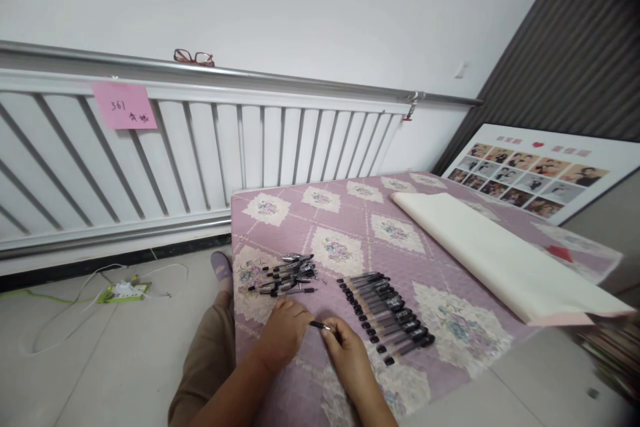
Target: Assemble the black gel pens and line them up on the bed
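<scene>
A black pen with a silvery tip lies between my two hands, low over the front of the cloth-covered table. My left hand is closed round its rear part, which the fingers hide. The thumb and fingers of my right hand pinch at the silvery tip end. Beyond my left hand is a loose pile of black pen parts, pointing various ways. To the right of my right hand, several capped pens with clear barrels lie side by side in a slanting row.
A lilac patterned cloth covers the table. On its right lies a folded cream sheet, with a photo board behind. A white radiator lines the wall. Glasses rest on its pipe; a power strip is on the floor.
</scene>
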The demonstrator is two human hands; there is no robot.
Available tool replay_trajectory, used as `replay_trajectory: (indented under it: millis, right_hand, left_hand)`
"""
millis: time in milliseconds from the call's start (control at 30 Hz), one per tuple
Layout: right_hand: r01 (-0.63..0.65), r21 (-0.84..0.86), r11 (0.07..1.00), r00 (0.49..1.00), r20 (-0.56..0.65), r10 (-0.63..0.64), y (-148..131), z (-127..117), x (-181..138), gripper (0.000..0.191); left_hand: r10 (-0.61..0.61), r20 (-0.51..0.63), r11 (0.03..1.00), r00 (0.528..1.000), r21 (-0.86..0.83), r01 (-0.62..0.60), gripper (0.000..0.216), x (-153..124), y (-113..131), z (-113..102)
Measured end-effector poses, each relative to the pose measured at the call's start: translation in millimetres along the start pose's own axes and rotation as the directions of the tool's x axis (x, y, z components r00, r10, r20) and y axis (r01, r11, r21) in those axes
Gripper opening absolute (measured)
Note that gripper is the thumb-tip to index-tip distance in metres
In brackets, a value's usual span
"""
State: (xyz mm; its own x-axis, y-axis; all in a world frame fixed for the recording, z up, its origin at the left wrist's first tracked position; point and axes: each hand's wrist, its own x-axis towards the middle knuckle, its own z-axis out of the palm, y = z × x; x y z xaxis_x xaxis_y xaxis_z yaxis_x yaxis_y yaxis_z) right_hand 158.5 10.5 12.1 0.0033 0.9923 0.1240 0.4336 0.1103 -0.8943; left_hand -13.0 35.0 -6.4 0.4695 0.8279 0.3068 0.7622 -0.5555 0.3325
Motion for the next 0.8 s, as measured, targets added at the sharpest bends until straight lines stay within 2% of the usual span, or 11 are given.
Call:
replay_trajectory:
  millis: [300, 400, 533, 733, 800]
  right_hand:
    - [0.060, -0.117, 0.991, 0.998, 0.029, -0.057, 4.4, 3.9, 0.6, 0.029]
    - [0.034, -0.057, 0.998, 0.999, -0.002, -0.034, 5.2, 2.8, 0.1, 0.019]
    - [0.032, -0.024, 0.999, 0.999, -0.020, -0.032, 2.4, 0.9, -0.9, 0.016]
    - [0.048, -0.090, 0.995, 0.999, -0.010, -0.050, -2.1, 2.5, -1.7, 0.037]
    - [0.032, -0.079, 0.996, 0.999, -0.018, -0.033, -2.0, 2.6, -1.4, 0.033]
  left_hand:
    - [0.032, -0.043, 0.999, 0.999, -0.024, -0.033, 0.020, -1.1, -2.5, 2.7]
    - [0.012, -0.034, 1.000, 0.999, -0.024, -0.013, 0.018, -0.7, -0.4, 0.1]
    - [-0.002, -0.016, 1.000, 1.000, -0.019, 0.002, 0.020, 0.1, 1.7, -2.9]
    - [0.006, -0.017, 1.000, 1.000, -0.001, -0.006, 0.021, -0.1, 2.1, -3.7]
    - [0.006, -0.025, 1.000, 1.000, -0.002, -0.006, 0.021, -0.3, 2.1, -3.0]
